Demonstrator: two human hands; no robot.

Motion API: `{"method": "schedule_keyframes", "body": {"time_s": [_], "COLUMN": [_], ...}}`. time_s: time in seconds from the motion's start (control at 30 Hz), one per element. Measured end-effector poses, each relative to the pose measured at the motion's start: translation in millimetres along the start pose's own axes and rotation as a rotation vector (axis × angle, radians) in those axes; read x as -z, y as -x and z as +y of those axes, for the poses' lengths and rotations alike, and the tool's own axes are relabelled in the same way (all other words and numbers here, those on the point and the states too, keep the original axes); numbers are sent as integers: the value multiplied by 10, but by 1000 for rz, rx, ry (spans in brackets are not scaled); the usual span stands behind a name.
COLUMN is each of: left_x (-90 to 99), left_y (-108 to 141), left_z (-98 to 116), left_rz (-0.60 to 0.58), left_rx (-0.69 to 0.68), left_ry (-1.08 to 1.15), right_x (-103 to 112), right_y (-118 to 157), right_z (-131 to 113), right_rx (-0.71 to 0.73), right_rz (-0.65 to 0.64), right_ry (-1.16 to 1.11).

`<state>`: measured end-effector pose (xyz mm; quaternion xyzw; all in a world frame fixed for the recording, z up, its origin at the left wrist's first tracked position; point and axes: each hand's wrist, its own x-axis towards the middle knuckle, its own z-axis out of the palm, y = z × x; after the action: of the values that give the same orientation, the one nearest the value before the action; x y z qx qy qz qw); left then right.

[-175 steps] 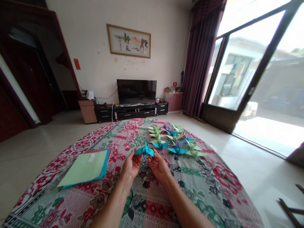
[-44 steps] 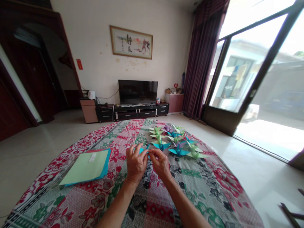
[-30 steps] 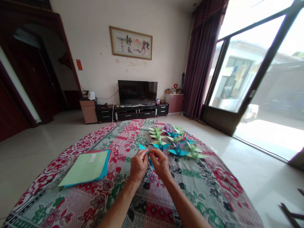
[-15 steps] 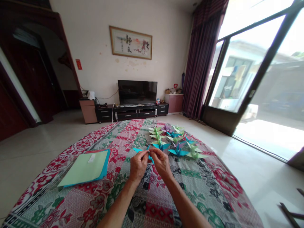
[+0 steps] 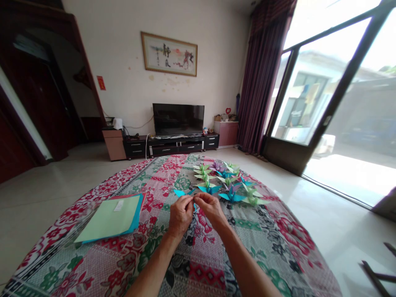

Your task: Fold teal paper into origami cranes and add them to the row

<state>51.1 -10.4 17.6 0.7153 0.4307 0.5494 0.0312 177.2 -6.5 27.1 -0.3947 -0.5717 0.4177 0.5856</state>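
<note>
Both hands meet over the middle of the round table. My left hand [image 5: 181,215] is closed on a blue folded paper [image 5: 182,192], whose pointed parts stick out beyond the fingers. Fingertips of my right hand [image 5: 210,209] pinch the same paper at its right side; most of it is hidden behind the fingers. Just beyond and to the right stand rows of folded paper cranes, among them a blue crane [image 5: 232,195], a light green crane [image 5: 254,198] and a purple crane [image 5: 218,166].
A stack of square paper [image 5: 109,218], light green on top with blue and red below, lies left on the flowered tablecloth [image 5: 198,268]. Beyond the table are a television [image 5: 178,119] on a low black cabinet and a glass door at right.
The blue paper has turned a little between my hands, and less of it shows below the fingers. The view has shifted slightly.
</note>
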Motion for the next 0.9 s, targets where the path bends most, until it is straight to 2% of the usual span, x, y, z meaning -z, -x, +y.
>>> {"method": "schedule_keyframes", "body": {"time_s": [0.4, 0.57, 0.9], "left_x": [-36, -47, -65], "left_y": [21, 26, 30], "left_z": [-41, -45, -48], "left_rz": [18, 19, 30], "left_rx": [-68, -58, -37], "left_ry": [-70, -75, -87], "right_x": [18, 64, 127], "right_y": [-11, -19, -33], "right_z": [-18, -66, 36], "right_rx": [-48, -35, 113], "right_rz": [-38, -84, -98], "right_ry": [3, 125, 346]}}
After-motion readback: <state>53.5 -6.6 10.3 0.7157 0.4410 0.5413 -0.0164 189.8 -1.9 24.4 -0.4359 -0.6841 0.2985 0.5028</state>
